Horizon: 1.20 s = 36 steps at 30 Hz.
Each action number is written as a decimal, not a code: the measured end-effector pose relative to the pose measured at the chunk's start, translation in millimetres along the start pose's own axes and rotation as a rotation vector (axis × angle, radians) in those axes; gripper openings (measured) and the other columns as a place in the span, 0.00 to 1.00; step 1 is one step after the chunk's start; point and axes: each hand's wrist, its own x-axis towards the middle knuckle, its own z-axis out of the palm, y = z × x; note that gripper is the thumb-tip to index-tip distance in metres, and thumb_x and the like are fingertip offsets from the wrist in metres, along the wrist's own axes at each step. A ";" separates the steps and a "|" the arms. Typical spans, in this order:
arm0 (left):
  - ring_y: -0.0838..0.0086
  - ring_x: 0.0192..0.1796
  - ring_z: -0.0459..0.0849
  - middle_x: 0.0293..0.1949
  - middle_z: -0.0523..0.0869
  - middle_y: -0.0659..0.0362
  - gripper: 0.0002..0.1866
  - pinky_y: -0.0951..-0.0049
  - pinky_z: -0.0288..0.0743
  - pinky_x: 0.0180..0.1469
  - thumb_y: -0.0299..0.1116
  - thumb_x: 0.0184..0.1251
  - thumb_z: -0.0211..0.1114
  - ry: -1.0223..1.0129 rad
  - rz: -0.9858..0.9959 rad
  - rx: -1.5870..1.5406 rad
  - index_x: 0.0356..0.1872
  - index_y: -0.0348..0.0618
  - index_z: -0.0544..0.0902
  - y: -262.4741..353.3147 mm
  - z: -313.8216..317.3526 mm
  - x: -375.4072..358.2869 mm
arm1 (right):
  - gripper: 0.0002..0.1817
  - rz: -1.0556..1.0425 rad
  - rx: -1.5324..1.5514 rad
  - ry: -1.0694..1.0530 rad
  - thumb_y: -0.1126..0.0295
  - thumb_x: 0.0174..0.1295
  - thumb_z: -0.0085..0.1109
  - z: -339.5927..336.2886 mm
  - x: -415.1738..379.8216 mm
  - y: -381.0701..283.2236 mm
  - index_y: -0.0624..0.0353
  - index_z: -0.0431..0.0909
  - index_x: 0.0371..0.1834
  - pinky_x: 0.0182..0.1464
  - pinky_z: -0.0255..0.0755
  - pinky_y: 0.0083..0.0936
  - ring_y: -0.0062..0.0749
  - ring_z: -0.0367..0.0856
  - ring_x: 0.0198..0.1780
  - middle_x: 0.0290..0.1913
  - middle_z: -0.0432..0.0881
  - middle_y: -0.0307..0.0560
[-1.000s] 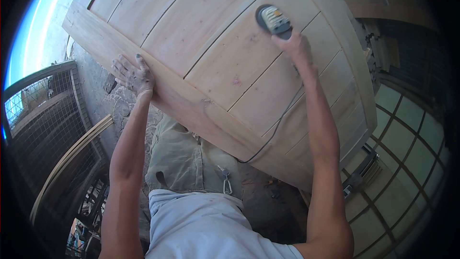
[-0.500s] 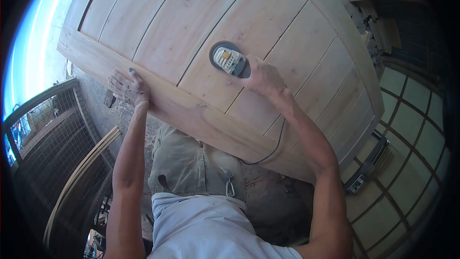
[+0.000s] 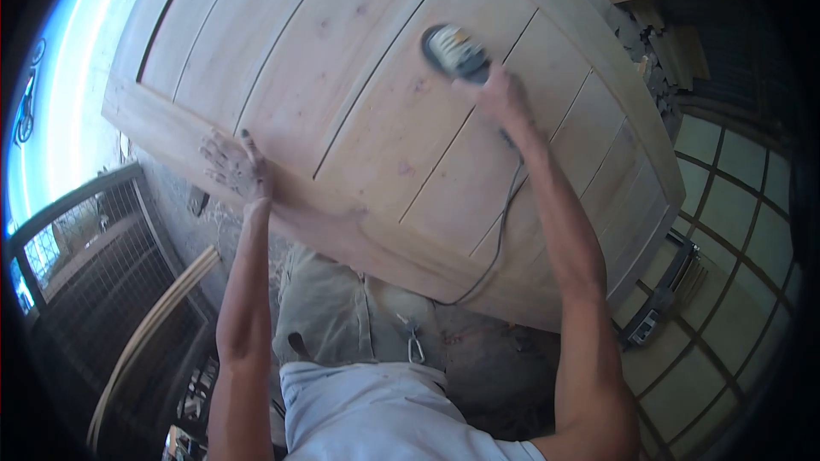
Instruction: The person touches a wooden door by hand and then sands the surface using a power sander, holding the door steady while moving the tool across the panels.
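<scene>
A large pale wooden door panel (image 3: 376, 124) with grooves between its boards lies in front of me. My right hand (image 3: 504, 101) grips the back end of a corded sander (image 3: 457, 49), whose round pad rests on the boards. The sander is smeared by motion. From it a dark cord (image 3: 504, 230) runs over the panel toward its near edge. My left hand (image 3: 235, 166) lies on the near-left frame rail of the panel, fingers stretched out and dusty, holding nothing.
At the left stands a wire-mesh frame (image 3: 94, 239), with curved wooden strips (image 3: 154, 324) beside it. A gridded panel (image 3: 726, 248) leans on the right. Wood scraps (image 3: 675, 51) lie beyond the far right edge. A bicycle (image 3: 28, 102) shows at the far left.
My right hand has pushed the sander up and to the right, farther across the boards, and the cord has drawn along. My left hand stays on the rail, slightly shifted right.
</scene>
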 end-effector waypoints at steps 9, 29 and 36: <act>0.48 0.96 0.47 0.93 0.55 0.43 0.44 0.34 0.35 0.93 0.65 0.90 0.50 0.108 0.523 -0.090 0.92 0.46 0.61 188.4 89.9 100.1 | 0.38 -0.111 -0.051 -0.030 0.39 0.62 0.75 -10.3 0.9 -39.8 0.68 0.88 0.55 0.60 0.87 0.54 0.68 0.93 0.56 0.49 0.93 0.71; 0.54 0.95 0.51 0.94 0.58 0.50 0.44 0.36 0.40 0.93 0.65 0.88 0.53 0.046 0.524 0.064 0.92 0.48 0.62 201.7 86.7 101.6 | 0.34 -0.039 0.194 0.065 0.47 0.58 0.75 -94.3 153.2 -15.3 0.68 0.89 0.57 0.64 0.84 0.50 0.64 0.91 0.62 0.57 0.91 0.74; 0.54 0.95 0.51 0.94 0.58 0.50 0.43 0.36 0.41 0.93 0.64 0.88 0.54 0.040 0.521 0.057 0.92 0.48 0.62 202.4 81.8 99.6 | 0.31 -0.018 0.321 0.110 0.51 0.58 0.76 -122.4 93.3 65.6 0.66 0.90 0.57 0.62 0.83 0.46 0.58 0.93 0.57 0.53 0.94 0.65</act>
